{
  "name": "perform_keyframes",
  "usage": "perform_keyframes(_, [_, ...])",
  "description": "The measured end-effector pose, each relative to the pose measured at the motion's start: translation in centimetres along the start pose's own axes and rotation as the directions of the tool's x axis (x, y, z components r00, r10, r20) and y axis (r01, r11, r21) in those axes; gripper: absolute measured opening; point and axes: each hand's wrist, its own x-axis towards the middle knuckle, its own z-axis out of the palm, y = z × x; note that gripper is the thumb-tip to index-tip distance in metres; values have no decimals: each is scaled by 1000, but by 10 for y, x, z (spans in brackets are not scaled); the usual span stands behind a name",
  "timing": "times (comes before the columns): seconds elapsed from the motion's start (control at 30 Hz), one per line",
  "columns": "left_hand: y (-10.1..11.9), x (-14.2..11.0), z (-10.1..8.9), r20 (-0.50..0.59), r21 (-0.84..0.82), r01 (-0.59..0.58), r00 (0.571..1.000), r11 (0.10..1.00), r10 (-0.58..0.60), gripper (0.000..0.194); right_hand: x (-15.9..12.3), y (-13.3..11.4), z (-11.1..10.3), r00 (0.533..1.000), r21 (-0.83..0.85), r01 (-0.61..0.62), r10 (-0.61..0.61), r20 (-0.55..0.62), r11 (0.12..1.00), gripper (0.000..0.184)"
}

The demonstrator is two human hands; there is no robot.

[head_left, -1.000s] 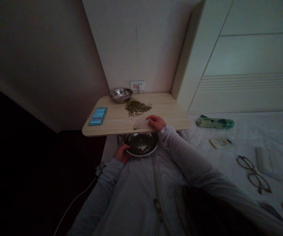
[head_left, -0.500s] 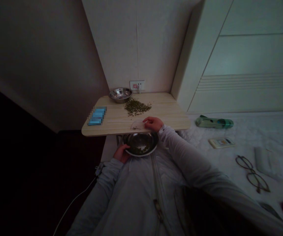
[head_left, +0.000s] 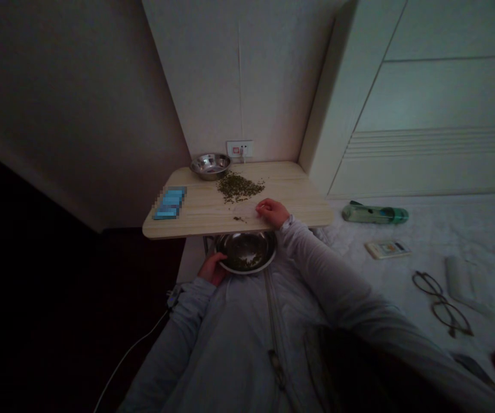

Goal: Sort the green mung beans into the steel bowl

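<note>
Seeds (head_left: 237, 188), small and green, lie in a loose spread in the middle of the table (head_left: 292, 186), with a small group (head_left: 239, 218) apart from them near the front edge. The right hand (head_left: 273, 213) rests there, its fingers curled in and seeming to pinch a thin clear piece (head_left: 245, 210), so faint against the wood that its outline is hard to tell. The left hand (head_left: 213, 269) grips the near bowl (head_left: 247, 271) at its left side, thumb over the rim, the other fingers mostly hidden; that bowl sits at the lap, just below the front edge, with more seeds in its bottom. Its far rim is out of sight behind the tabletop, so any gap there cannot be judged; a brisk sweep, or one angled off to a side, could send seeds past the rim onto the clothing or the floor. With just one hand on the bowl, a shift of the legs might tip it. The clear piece looks light, so it could flex or ride over seeds and leave some behind. The far bowl (head_left: 210, 166) stands close beside the spread, where a wide reach might knock it; the phone (head_left: 170, 203) lies farther left, less exposed
</note>
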Motion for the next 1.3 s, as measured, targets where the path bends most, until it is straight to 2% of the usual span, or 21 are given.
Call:
perform_keyframes(0.1, [0, -2, 0, -8, 0, 9, 1000, 1000, -9, 39, 1, 1, -8, 1000, 48, 13, -13, -5, 999, 17])
perform_keyframes(0.3, [0, 1, -1, 9, -27, -8, 1000, 1000, 8, 45, -4, 3, -20, 1000, 3, -18, 18, -12, 1000, 17])
perform_keyframes(0.57, [0, 2, -2, 9, -11, -11, 1000, 1000, 11, 42, -3, 9, -16, 999, -31, -13, 14, 32, 999, 17])
perform_keyframes(0.8, [-1, 3, -3, -9, 32, -9, 1000, 999, 9, 32, -5, 6, -18, 998, 10, -15, 15, 59, 1000, 20])
perform_keyframes(0.97, [0, 4, -3, 17, -4, -5, 1000, 1000, 5, 37, -6, 5, -18, 997, 10, -9, 9, 70, 1000, 21])
perform_keyframes(1.17, [1, 0, 0, 2, 3, -8, 1000, 1000, 8, 39, -6, 5, -18, 997, 26, -22, 20, 70, 999, 19])
perform_keyframes(1.3, [1, -2, 2, -23, 22, -5, 1000, 1000, 5, 35, -6, 5, -19, 1000, 76, -21, 20, 9, 997, 19])
